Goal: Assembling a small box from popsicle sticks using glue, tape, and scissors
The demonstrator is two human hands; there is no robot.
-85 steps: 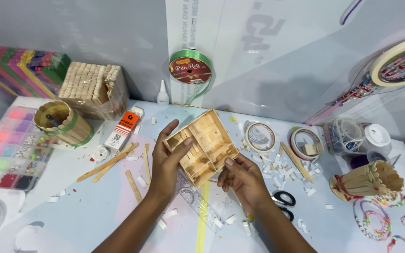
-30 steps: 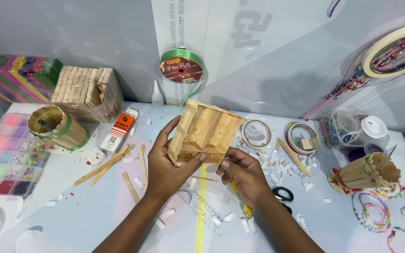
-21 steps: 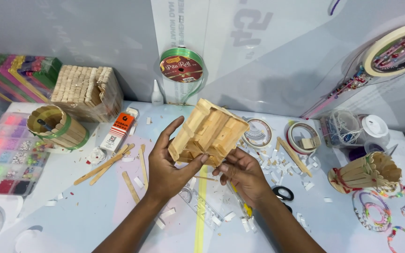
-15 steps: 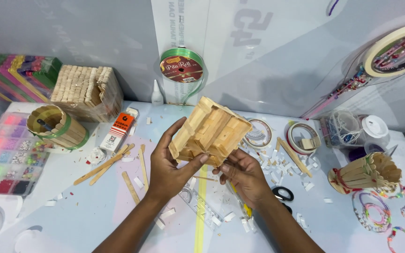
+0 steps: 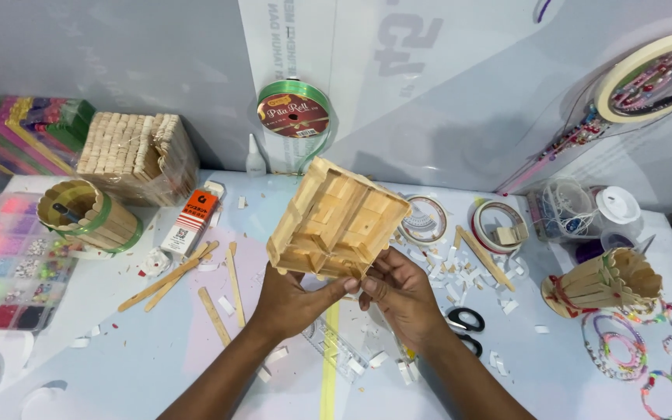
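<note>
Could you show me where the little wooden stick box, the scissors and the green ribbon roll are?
wooden stick box (image 5: 340,222), head view, on its slatted side.
scissors (image 5: 463,320), head view, on the black handle loop.
green ribbon roll (image 5: 292,115), head view, on its round label face.

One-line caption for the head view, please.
Both hands, left hand and right hand, hold a craft-stick box above a cluttered table.

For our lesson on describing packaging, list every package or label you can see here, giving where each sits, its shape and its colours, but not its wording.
Glue box: flat on the table left of the hands, oblong, white with an orange end.
Ribbon spool label: against the back wall, round, dark red, on green ribbon.
Wall sheet: behind the spool, pale with faint grey lettering.
</note>
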